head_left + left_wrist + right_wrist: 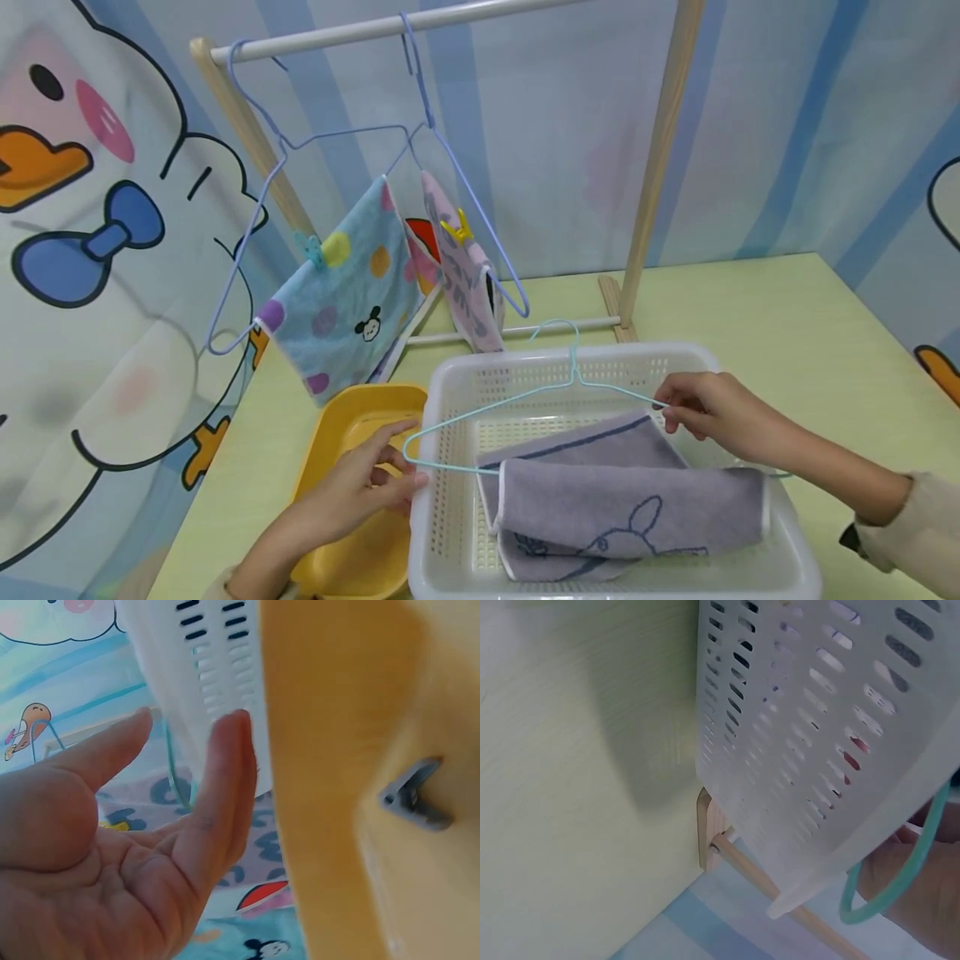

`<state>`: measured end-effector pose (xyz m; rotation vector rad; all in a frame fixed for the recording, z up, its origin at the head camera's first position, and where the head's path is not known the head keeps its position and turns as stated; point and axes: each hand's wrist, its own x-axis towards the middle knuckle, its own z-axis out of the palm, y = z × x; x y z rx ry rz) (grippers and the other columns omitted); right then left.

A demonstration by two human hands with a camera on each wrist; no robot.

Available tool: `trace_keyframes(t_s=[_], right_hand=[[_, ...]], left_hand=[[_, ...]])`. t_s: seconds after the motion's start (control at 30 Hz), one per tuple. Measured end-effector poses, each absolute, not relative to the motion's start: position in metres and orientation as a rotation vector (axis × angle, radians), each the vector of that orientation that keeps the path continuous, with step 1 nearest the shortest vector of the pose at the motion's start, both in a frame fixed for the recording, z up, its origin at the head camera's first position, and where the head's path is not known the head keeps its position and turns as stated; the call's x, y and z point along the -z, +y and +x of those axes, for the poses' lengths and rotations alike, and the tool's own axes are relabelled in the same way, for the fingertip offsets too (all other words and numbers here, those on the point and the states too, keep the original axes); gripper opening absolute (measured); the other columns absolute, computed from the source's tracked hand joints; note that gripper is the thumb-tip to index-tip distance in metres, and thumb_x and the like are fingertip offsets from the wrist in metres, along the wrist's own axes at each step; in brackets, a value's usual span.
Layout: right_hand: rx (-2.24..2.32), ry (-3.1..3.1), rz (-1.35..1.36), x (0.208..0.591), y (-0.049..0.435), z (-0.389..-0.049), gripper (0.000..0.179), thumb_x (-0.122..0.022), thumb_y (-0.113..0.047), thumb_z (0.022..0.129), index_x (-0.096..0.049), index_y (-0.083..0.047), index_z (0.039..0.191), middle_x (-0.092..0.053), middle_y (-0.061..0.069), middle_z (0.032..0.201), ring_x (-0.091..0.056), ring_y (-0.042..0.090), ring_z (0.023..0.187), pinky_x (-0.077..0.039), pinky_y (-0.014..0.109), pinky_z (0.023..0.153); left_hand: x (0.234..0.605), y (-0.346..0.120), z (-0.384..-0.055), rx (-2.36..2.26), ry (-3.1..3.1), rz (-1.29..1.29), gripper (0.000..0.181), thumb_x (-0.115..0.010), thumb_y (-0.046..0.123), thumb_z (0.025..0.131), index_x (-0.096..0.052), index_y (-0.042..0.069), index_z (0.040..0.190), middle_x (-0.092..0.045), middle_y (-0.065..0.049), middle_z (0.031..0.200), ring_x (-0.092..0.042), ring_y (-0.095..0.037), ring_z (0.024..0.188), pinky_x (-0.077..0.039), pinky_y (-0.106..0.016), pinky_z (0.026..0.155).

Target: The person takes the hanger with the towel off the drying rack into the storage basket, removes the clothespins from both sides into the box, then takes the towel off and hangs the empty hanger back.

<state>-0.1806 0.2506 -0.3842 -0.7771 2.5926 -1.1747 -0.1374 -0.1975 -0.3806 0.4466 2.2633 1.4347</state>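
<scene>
A mint-green hanger [517,395] is held above a white basket [442,400], with a grey towel [637,504] draped over its lower bar. The towel carries a dark rabbit outline. Behind the draped part, more grey cloth with a dark stripe lies in the basket; whether it is the same towel I cannot tell. My right hand [712,412] pinches the hanger's right sloping arm. By the hanger's left end, my left hand [367,475] has thumb and fingers apart. In the left wrist view, the left hand's fingers [217,795] are straight with nothing gripped.
Left of the basket stands a yellow tray [318,450], with a grey clip [416,796] inside. Behind, a rack rail [337,33] bears blue hangers [258,196]. On these hang a dotted blue towel [352,292] with a teal clip and a pink-grey towel [461,283] with a yellow clip.
</scene>
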Motion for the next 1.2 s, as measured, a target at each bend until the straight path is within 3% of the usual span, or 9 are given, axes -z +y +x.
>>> trace_keyframes(t_s=[0.2,0.43,0.6,0.9,1.2], right_hand=[[1.163,2.634,-0.8,0.386,0.251,-0.18,0.01,-0.059,0.005,0.097,-0.062,-0.005,0.099,-0.064,-0.005,0.075,-0.062,0.013,0.071,-0.047,0.025,0.064],[1.194,2.658,-0.767,0.386,0.25,-0.178,0.009,-0.057,-0.006,0.101,-0.062,-0.009,0.094,-0.059,-0.006,0.068,-0.047,0.008,0.057,-0.037,0.026,0.056],[1.198,2.681,-0.75,0.387,0.248,-0.177,0.012,-0.056,-0.005,0.102,-0.062,-0.009,0.092,-0.059,-0.005,0.067,-0.033,0.004,0.054,-0.031,0.027,0.05],[1.216,2.679,-0.757,0.389,0.248,-0.175,0.014,-0.055,-0.007,0.102,-0.063,-0.011,0.091,-0.059,-0.008,0.068,-0.033,0.004,0.051,-0.032,0.025,0.048],[1.21,2.688,-0.752,0.39,0.246,-0.174,0.015,-0.055,-0.009,0.103,-0.062,-0.012,0.09,-0.058,-0.007,0.068,-0.031,0.004,0.049,-0.032,0.024,0.047]], left_hand=[[0.365,-0.201,-0.143,-1.18,2.509,0.452,0.062,-0.063,0.033,0.1,-0.038,0.003,0.148,-0.062,-0.006,0.099,-0.067,-0.024,0.083,-0.056,-0.033,0.072],[0.339,-0.195,-0.142,-0.972,2.739,0.402,0.05,-0.064,0.039,0.098,-0.055,0.008,0.137,-0.065,0.003,0.092,-0.064,-0.011,0.084,-0.056,-0.029,0.075],[0.329,-0.185,-0.142,-0.996,2.739,0.538,0.047,-0.065,0.038,0.098,-0.059,0.006,0.132,-0.065,0.004,0.09,-0.064,-0.009,0.082,-0.056,-0.028,0.077],[0.318,-0.155,-0.143,-0.939,2.698,0.755,0.04,-0.066,0.038,0.097,-0.064,0.01,0.125,-0.063,0.012,0.085,-0.064,-0.002,0.079,-0.055,-0.023,0.075],[0.309,-0.126,-0.145,-0.935,2.609,0.893,0.038,-0.065,0.036,0.098,-0.063,0.011,0.126,-0.063,0.013,0.089,-0.062,-0.003,0.083,-0.055,-0.023,0.078]])
